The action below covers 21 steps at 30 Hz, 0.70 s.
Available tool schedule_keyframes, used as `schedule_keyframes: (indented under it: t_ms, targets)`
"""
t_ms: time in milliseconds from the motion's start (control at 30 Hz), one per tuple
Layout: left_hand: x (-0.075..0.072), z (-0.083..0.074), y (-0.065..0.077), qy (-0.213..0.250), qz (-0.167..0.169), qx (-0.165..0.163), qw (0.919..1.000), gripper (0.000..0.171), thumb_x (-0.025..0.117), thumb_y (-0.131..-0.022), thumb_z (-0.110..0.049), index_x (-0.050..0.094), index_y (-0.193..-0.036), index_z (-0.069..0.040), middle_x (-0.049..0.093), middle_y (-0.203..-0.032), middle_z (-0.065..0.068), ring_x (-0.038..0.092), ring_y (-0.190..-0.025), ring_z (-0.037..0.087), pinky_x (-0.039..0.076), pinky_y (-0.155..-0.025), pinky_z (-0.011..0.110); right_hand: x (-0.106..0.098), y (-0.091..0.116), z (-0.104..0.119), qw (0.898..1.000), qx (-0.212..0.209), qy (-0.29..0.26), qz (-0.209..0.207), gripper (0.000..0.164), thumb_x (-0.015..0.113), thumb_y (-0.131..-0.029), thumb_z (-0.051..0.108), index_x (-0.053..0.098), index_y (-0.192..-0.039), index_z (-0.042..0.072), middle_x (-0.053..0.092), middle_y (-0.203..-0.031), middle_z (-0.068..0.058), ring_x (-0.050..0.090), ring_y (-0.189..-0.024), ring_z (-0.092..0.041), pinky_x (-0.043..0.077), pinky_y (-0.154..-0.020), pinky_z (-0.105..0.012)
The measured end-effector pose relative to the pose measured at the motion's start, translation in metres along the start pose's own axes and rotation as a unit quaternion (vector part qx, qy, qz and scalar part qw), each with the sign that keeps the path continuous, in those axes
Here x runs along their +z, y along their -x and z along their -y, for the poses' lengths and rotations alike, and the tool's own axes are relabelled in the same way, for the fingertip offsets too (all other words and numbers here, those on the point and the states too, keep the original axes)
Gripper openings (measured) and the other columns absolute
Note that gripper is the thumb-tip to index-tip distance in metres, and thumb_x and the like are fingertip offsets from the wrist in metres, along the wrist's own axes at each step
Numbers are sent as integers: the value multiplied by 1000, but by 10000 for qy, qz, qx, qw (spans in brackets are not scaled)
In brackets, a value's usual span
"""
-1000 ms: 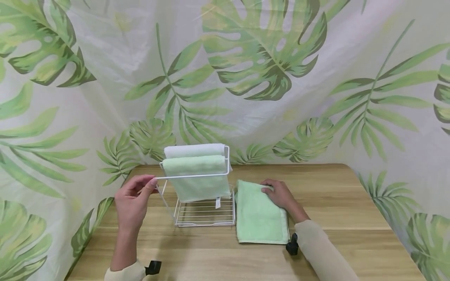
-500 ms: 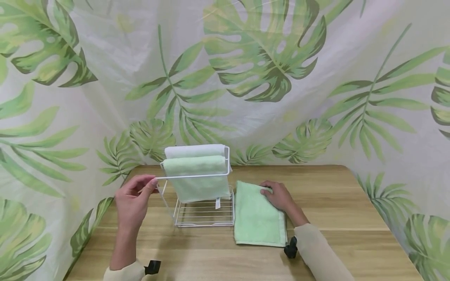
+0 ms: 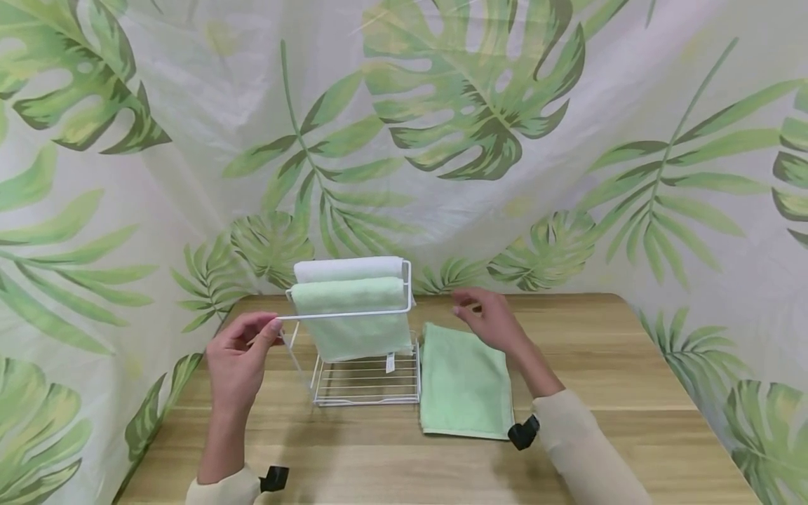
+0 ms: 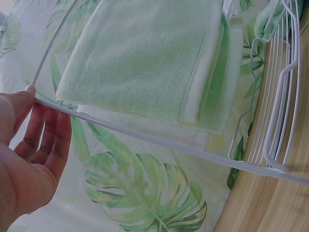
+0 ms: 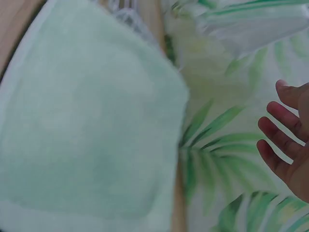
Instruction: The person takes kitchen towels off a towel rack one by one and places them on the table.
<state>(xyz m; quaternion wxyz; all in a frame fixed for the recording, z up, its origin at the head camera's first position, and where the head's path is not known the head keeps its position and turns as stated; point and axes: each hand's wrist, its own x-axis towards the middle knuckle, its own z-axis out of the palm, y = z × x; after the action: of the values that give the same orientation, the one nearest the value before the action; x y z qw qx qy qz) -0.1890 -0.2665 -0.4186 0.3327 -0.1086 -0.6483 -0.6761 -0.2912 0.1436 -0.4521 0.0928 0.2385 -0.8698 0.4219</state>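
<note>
My left hand (image 3: 243,361) pinches the front left corner of a white wire rack (image 3: 366,403) between thumb and fingers, which the left wrist view shows close up. Over the rack's upper bars hang a light green towel (image 3: 347,298) and, behind it, a white towel (image 3: 347,268). On the table to the right of the rack lies a folded green towel (image 3: 466,389). Just beyond its far right corner my right hand (image 3: 495,322) hovers, holding nothing. In the right wrist view the fingers (image 5: 280,137) are spread and loosely bent, apart from the towel.
The rack stands on a wood-grain table (image 3: 606,435). A leaf-printed curtain (image 3: 454,210) hangs behind and at both sides of it. Each wrist carries a small black camera mount, such as the right one (image 3: 524,433).
My right hand has let go of the folded green towel and lifted up and away from it. The towel slid slightly left earlier. My left hand keeps its grip on the rack.
</note>
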Motion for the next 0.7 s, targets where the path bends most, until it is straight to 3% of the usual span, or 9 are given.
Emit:
schedule_keyframes:
  t_ms: [167,367,700]
  targets:
    - [0,0,-1,-57,-17,-8,10000,13,75,-92,14,70,-103,20,77,-86,3,72,-71,10,65,-65,19,-14,-11,40,9983,-513,-138,-246,35,73,-104,16,70,-136,5,75,-131,-16,73,-119,-33,65,-100,-52]
    - [1,-1,-2,-98,-18,-18,9999,13,74,-93,15,70,-103,20,76,-84,1,72,-71,9,65,-65,18,-26,-21,81,9947,-997,-63,-239,39,76,-102,20,69,-139,8,74,-134,-13,72,-123,-30,63,-103,-52]
    - [0,-1,0,-96,-46,-41,9999,14,76,-93,11,71,-103,19,77,-86,3,73,-71,10,65,-65,19,-26,-39,119,9902,-1400,-7,-16,41,78,-100,19,70,-138,6,74,-135,-11,70,-127,-27,63,-105,-43]
